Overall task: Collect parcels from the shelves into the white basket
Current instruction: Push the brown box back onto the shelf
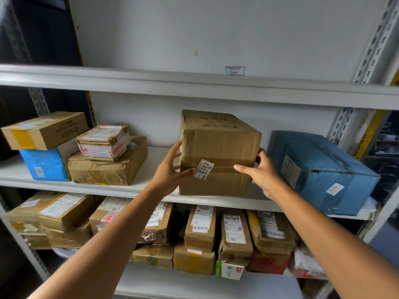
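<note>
While the cardboard box labelled 0393 (218,147) stands at the front edge of the middle shelf (121,189), the left hand (170,169) grips its left front corner and the right hand (262,172) its right, thumbs across the front face. Both hands are equally near. Its long axis appears to run back toward the wall, so removal calls for a straight pull toward the person; the white basket is not in view.

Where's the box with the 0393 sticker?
Head view, centre: the 0393 box stands on the middle shelf, held between the left hand and right hand, left of the blue parcel.
</note>
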`<state>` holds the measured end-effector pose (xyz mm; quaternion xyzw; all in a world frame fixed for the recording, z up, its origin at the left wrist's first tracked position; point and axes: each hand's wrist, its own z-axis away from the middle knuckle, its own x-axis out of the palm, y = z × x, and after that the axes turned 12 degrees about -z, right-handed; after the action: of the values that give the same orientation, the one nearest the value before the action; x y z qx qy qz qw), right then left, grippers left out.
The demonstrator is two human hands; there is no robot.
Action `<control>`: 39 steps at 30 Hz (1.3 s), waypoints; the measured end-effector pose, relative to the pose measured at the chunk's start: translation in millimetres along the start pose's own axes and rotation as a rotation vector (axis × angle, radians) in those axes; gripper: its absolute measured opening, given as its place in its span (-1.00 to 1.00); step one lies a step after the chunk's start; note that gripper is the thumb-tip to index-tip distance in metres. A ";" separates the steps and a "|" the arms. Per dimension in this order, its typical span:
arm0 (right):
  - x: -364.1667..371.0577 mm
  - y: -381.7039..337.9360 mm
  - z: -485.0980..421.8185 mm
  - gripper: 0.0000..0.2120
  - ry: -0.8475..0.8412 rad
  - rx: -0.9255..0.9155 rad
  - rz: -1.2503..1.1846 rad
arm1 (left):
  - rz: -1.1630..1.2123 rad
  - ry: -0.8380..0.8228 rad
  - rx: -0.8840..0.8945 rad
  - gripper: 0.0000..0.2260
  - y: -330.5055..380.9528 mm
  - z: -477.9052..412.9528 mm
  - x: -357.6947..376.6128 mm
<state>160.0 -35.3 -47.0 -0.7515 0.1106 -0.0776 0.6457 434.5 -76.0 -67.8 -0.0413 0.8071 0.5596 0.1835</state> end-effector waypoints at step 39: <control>7.0 -15.3 17.5 -0.43 -0.037 -0.101 -0.157 | -0.177 0.128 0.035 -0.16 44.1 24.8 -20.6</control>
<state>172.3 -18.3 -34.7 -0.7907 0.0431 -0.1083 0.6011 447.8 -39.7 -29.2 -0.1449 0.8201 0.5231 0.1811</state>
